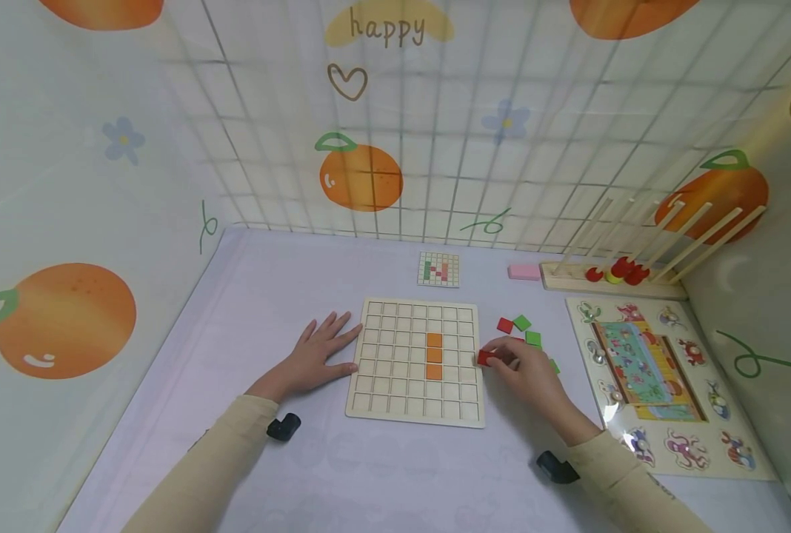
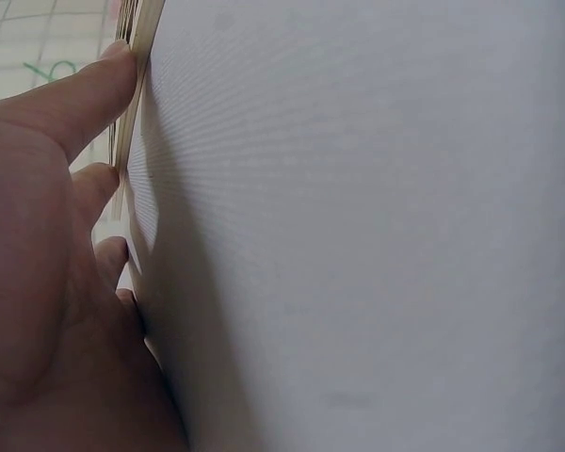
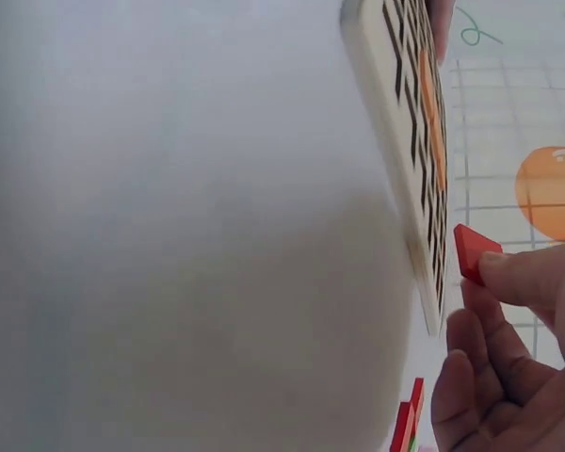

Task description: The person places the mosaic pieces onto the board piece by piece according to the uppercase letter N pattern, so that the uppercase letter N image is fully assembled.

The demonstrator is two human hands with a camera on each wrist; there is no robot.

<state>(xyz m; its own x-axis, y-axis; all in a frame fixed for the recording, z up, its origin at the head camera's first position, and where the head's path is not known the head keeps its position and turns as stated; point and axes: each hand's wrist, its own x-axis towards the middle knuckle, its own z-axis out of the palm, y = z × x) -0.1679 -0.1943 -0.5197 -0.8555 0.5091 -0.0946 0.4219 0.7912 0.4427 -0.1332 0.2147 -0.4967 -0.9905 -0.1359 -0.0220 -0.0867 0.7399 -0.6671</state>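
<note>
A wooden grid board lies on the table in the head view, with orange square tiles in one column of its cells. My left hand rests flat at the board's left side, its thumb and a fingertip touching the edge. Between thumb and finger, my right hand pinches a red square tile at the board's right edge. In the right wrist view that red tile is held up off the table. Loose red tiles and green tiles lie beyond and beside the right hand, which partly hides them.
Behind the board lies a small pattern card. A pink block sits by a wooden peg stand with red and yellow beads. A picture puzzle board occupies the right side. White sheets with orange prints surround the table.
</note>
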